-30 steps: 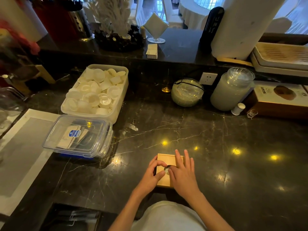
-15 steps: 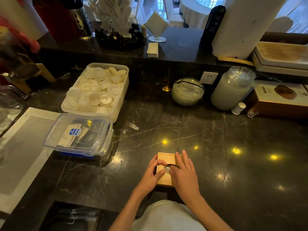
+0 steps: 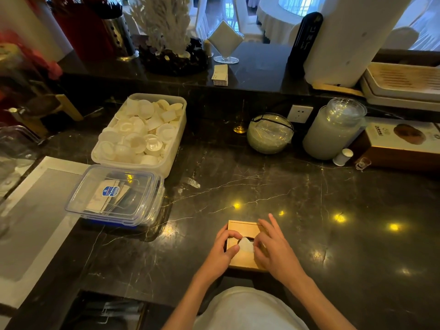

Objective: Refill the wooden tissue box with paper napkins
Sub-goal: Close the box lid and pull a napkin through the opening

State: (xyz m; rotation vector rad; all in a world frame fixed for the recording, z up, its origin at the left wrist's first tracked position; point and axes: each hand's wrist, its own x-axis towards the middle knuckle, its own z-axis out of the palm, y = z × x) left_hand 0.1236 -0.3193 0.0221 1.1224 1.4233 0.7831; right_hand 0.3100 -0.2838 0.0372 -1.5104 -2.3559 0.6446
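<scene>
A small wooden tissue box [image 3: 242,228] sits on the dark marble counter near the front edge. A white paper napkin [image 3: 246,244] sticks up out of the dark opening in its lid. My left hand [image 3: 222,252] rests on the box's left side with thumb and forefinger pinching the napkin's left edge. My right hand [image 3: 273,248] lies over the box's right side, its fingertips on the napkin's right edge. The box's right half is hidden under that hand.
A clear lidded plastic container [image 3: 114,195] and a white bin of small cups [image 3: 140,132] stand at the left. A glass bowl [image 3: 269,133], a lidded jar [image 3: 333,129] and a brown carton [image 3: 402,144] line the back right. A raised ledge holds a napkin stand [image 3: 225,41].
A white napkin tip now stands out of the lid's opening between both hands' fingers; earlier only a small pale spot showed there. Both hands stayed on the box.
</scene>
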